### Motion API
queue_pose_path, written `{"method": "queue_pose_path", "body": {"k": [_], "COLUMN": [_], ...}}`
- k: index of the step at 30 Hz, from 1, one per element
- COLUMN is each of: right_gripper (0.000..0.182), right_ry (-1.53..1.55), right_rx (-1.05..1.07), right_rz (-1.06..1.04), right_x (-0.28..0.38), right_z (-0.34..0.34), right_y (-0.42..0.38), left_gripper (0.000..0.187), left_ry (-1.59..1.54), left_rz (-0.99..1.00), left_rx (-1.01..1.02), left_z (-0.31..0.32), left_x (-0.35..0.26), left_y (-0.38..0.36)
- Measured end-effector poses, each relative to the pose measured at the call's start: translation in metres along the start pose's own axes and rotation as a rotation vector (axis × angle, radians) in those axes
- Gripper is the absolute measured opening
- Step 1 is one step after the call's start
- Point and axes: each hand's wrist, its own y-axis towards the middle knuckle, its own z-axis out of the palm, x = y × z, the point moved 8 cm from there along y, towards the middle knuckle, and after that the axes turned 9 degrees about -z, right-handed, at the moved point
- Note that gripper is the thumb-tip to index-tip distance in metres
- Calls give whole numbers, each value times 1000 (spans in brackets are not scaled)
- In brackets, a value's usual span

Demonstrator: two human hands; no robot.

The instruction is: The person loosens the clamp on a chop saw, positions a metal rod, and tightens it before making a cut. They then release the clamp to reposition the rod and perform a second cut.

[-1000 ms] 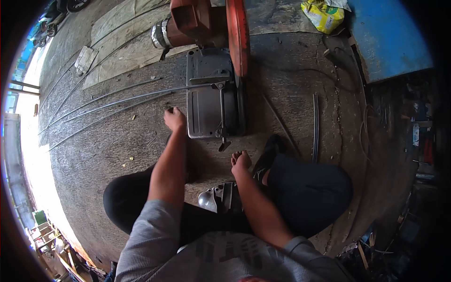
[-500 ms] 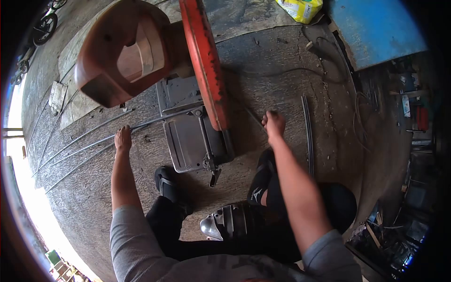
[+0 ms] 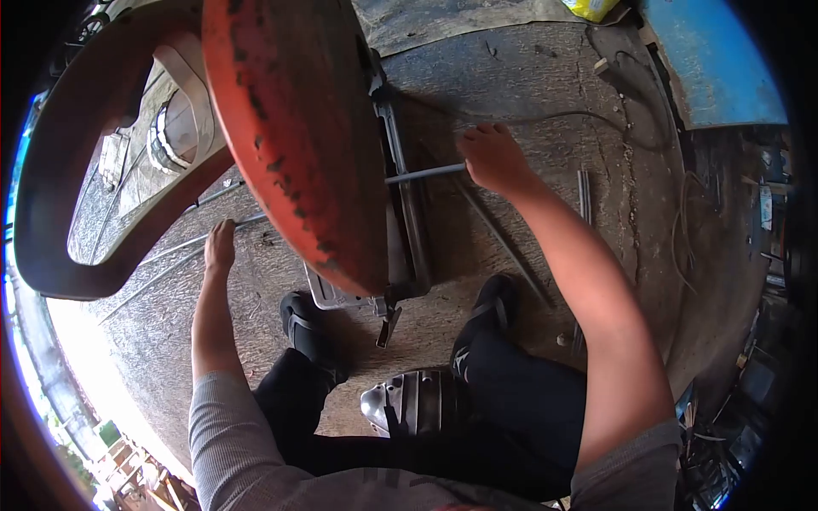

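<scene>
Farther from the body than before, the right hand [image 3: 498, 160] now closes its fingers around the end of the metal rod [image 3: 426, 174], which newly juts past the saw's base [image 3: 409, 234]. Left hand [image 3: 220, 245] fingers stay narrow around the same slim, smooth grey rod, which crosses between both grips behind the guard [image 3: 298, 145]. Rounded, red and chipped with dark spots, that guard now looms between the hands, its looped handle [image 3: 47, 170] beyond the left fingers. Nearer the body than the right fingers, a dark straight bar [image 3: 507, 241] lies on rough, grooved ground [image 3: 545, 102].
</scene>
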Motion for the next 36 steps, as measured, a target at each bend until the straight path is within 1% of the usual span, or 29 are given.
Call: {"method": "queue_pose_path", "body": {"k": [2, 3, 5, 7, 9, 10, 12, 13, 15, 16, 18, 20, 21, 22, 23, 24, 25, 27, 28, 29, 30, 31, 32, 33, 36], "right_gripper": [18, 18, 19, 20, 21, 22, 22, 21, 21, 20, 20, 19, 18, 18, 18, 18, 18, 18, 18, 19, 20, 23, 23, 22, 18], "right_ry": [37, 51, 96, 86, 84, 78, 64, 65, 54, 54, 49, 74, 67, 51, 71, 91, 81, 129, 138, 169, 197, 204, 211, 222, 208], "right_rx": [-151, -158, -253, -242, -219, -199, -173, -174, -177, -177, -176, -129, -127, -118, -99, -82, -73, 8, 14, 86, 154, 196, 193, 183, 137], "right_rz": [13, 3, -49, -51, -33, 8, 50, 76, 109, 94, 87, 46, 35, 56, 31, 1, 8, -23, -25, 16, 58, 82, 77, 87, 86], "right_x": [7, 13, 16, 13, 12, 8, 0, -2, -6, -3, 2, 10, 14, 13, 17, 19, 16, 19, 19, 16, 11, 8, 7, 5, 0], "right_z": [-7, -4, -8, -6, 0, 2, 5, 8, 9, 10, 13, 18, 17, 17, 18, 19, 19, 23, 23, 28, 32, 34, 35, 35, 38], "right_y": [8, 11, 13, 16, 12, 11, 7, 3, -3, -5, -6, -3, -2, -1, 2, 3, 5, 9, 8, 8, 8, 7, 4, 1, -5], "left_gripper": [14, 15, 16, 17, 22, 28, 30, 30, 32, 31, 35, 39, 39, 40, 43, 48, 48, 43, 41, 39, 39, 39, 40, 38, 37], "left_ry": [186, 170, 89, 40, -57, -83, -45, -50, -76, -25, 149, 249, 242, 218, 195, 173, 162, -306, -536, -766, -763, -471, -177, 164, 169], "left_rz": [16, 24, 34, 60, 164, 180, 82, 84, -22, 200, 190, 91, 117, 102, 82, 58, 68, -57, -136, -223, -233, -169, -105, -171, -146], "left_rx": [22, 21, 42, 63, 31, 53, 60, 64, 96, -16, -43, 146, 145, 191, 242, 292, 294, 423, 484, 532, 528, 335, 144, 146, 188], "left_z": [10, 10, 11, 9, 3, 27, 29, 20, 2, -3, 2, 28, 28, 35, 44, 52, 60, 59, 54, 47, 34, 9, -11, 12, 30], "left_x": [2, 2, -5, -34, -76, -61, -80, -87, -92, -89, -51, -9, -3, 5, 10, 5, -4, -41, -58, -69, -83, -95, -100, -57, -12], "left_y": [7, 7, 8, 10, 8, 13, 13, 10, 5, 1, -6, 3, 11, 17, 19, 21, 26, 31, 26, 17, 11, 10, 8, 8, 16]}}
